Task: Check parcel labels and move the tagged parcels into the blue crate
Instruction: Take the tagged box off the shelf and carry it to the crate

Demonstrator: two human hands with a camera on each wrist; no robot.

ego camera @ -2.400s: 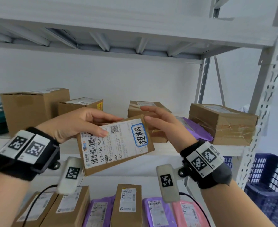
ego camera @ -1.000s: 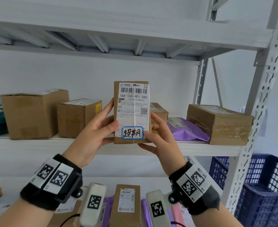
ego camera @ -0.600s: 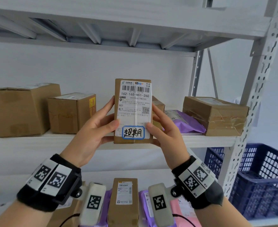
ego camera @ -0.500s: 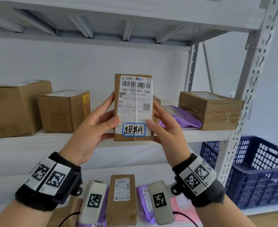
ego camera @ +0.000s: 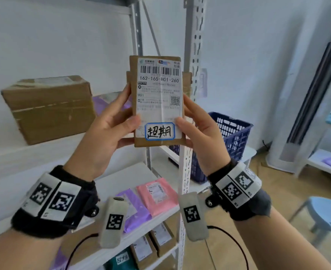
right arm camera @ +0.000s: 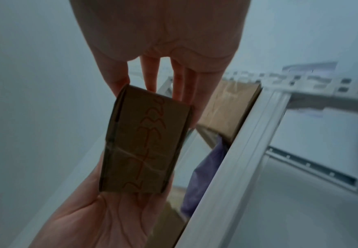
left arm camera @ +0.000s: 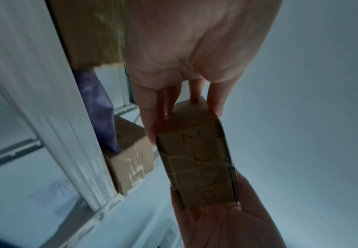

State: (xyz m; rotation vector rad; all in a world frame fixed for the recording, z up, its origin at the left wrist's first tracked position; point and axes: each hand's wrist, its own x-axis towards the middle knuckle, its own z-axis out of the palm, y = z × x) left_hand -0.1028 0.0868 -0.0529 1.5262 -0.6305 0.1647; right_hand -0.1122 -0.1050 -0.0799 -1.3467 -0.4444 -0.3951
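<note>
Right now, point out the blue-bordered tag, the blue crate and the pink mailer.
Blue-bordered tag (ego camera: 160,131): head view, on its handwritten characters.
Blue crate (ego camera: 236,131): head view, on its perforated side wall.
Pink mailer (ego camera: 166,203): head view, on bare pink plastic beside its label.

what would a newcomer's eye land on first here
The parcel held upright at centre between the left hand and right hand, its white label facing the camera. Near its bottom edge sits a blue-bordered handwritten tag. Behind the right hand, past the rack post, stands the blue crate.
</note>
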